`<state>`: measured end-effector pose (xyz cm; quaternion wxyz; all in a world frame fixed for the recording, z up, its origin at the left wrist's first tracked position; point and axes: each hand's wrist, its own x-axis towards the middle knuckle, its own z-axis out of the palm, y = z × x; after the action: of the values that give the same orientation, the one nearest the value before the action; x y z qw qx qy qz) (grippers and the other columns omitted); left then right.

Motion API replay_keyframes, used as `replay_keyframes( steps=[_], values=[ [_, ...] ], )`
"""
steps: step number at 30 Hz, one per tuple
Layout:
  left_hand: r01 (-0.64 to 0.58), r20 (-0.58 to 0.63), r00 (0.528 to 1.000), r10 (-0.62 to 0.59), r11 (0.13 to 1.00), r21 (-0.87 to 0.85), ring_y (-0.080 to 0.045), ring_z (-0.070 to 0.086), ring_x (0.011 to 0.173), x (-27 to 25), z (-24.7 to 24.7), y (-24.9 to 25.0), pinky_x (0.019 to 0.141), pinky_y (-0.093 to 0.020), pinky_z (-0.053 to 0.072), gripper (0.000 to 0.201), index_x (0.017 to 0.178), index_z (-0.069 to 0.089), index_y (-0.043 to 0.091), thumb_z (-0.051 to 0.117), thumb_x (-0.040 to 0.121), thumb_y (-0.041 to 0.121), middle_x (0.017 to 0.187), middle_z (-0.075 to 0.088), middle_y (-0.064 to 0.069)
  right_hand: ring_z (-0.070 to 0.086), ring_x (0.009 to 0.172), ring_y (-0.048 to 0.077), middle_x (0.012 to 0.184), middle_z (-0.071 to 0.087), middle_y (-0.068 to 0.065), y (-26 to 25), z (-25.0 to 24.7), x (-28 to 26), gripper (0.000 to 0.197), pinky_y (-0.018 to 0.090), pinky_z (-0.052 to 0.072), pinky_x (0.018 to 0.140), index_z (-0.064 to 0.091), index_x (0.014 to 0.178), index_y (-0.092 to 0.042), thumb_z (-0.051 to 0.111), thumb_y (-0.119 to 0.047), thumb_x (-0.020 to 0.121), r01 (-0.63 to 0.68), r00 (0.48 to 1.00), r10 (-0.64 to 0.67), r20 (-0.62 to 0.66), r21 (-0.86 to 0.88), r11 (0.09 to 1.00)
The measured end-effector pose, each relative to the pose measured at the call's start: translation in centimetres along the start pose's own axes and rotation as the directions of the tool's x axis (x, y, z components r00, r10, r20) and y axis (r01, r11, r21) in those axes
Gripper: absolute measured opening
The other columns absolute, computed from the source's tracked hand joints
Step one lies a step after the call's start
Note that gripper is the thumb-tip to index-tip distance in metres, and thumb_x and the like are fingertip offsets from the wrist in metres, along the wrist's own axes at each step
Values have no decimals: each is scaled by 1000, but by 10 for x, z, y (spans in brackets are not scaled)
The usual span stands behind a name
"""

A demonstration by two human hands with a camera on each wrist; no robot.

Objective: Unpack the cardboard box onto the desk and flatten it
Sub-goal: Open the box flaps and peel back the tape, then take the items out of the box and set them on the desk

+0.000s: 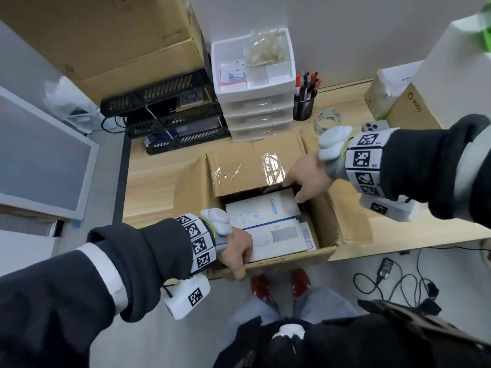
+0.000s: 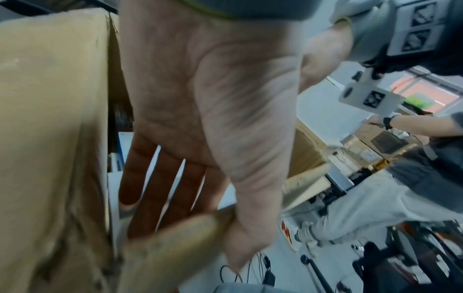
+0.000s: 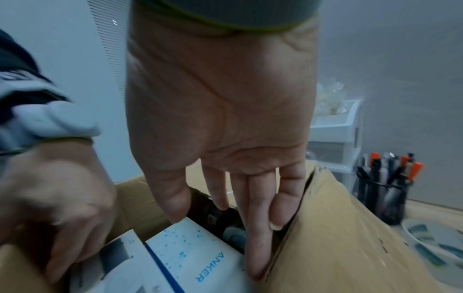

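The open cardboard box [image 1: 342,208] stands on the wooden desk [image 1: 148,187] with its flaps folded out. Inside lie a white Anker box [image 1: 263,208] [image 3: 200,253] and a second white box [image 1: 281,240] nearer me. My left hand [image 1: 236,251] [image 2: 175,188] straddles the near-left wall, with straight fingers inside by the second white box and the thumb outside. My right hand [image 1: 300,187] [image 3: 220,198] reaches in at the far right. Its straight fingers slide between the Anker box and the right wall, and its thumb touches that box's corner.
Behind the box stand a white drawer unit [image 1: 255,102], a pen cup [image 1: 304,106], a tape roll [image 1: 328,120] and black trays [image 1: 170,120]. A PICO carton [image 1: 411,107] and a phone [image 1: 374,126] sit at the right. Cables [image 1: 393,274] lie on the floor.
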<state>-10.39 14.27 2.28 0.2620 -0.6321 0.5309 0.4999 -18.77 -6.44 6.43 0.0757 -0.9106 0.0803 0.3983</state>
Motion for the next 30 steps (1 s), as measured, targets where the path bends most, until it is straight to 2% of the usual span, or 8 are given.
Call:
replay_keyframes(
  steps=[3,6,9,12,19,22,25,30],
  values=[
    [35,45,999,-28,985,-167,-12,58,71,-10,-19,-12,65,-22,47,29,92,74,18,74,84,47,82,68,5,65,104,29,117,68,6,-4,-6,-24,48,36,55,89,55,135,-19,55,-38,91,42,992,-53,-113,-101,994],
    [18,-162,985,-56,974,-227,-16,65,82,-20,-47,-24,72,-26,52,29,100,71,18,69,90,45,95,72,1,63,85,29,95,68,6,-4,-14,-44,33,32,52,71,63,114,-15,52,-35,90,28,967,-66,-245,-155,988],
    [29,-434,898,-66,995,-92,-22,65,100,-31,-73,-38,77,-28,50,38,120,67,17,69,91,41,111,70,0,59,72,29,81,64,3,0,-29,-57,28,29,46,60,62,104,-18,48,-35,88,-49,879,-35,-476,-162,986],
    [58,-588,808,-35,998,22,-24,63,104,-46,-101,-55,80,-28,50,38,122,65,14,66,91,35,113,66,-2,57,68,29,80,62,3,8,-49,-58,21,33,51,60,53,89,-17,45,-37,86,-63,791,-25,-611,-123,990],
    [153,-793,595,-129,987,-45,-30,58,110,-58,-144,-105,93,-43,49,50,132,58,13,70,86,29,125,54,-11,61,112,31,130,59,8,36,-75,-18,58,41,54,90,47,140,-17,54,-31,85,-106,792,136,-596,86,991],
    [203,-772,606,-192,976,-83,-33,51,122,-40,-147,-120,100,-44,46,69,144,47,13,74,83,30,136,48,-13,60,113,31,132,60,9,41,-69,7,60,39,53,92,44,143,-16,60,-25,85,-108,833,181,-524,166,980],
    [200,-692,680,-242,969,-143,-31,53,128,-18,-144,-130,105,-42,46,80,151,38,14,74,83,33,145,50,-12,61,109,31,129,61,11,49,-61,31,58,36,53,87,45,139,-14,63,-22,85,-111,872,191,-450,198,974],
    [171,-576,792,-202,979,-109,-31,65,101,12,-138,-134,83,-37,53,50,131,58,16,74,85,29,113,69,-8,62,108,30,125,64,9,62,-50,57,46,32,52,86,53,134,-16,61,-23,89,-145,929,182,-323,136,980]
  ],
)
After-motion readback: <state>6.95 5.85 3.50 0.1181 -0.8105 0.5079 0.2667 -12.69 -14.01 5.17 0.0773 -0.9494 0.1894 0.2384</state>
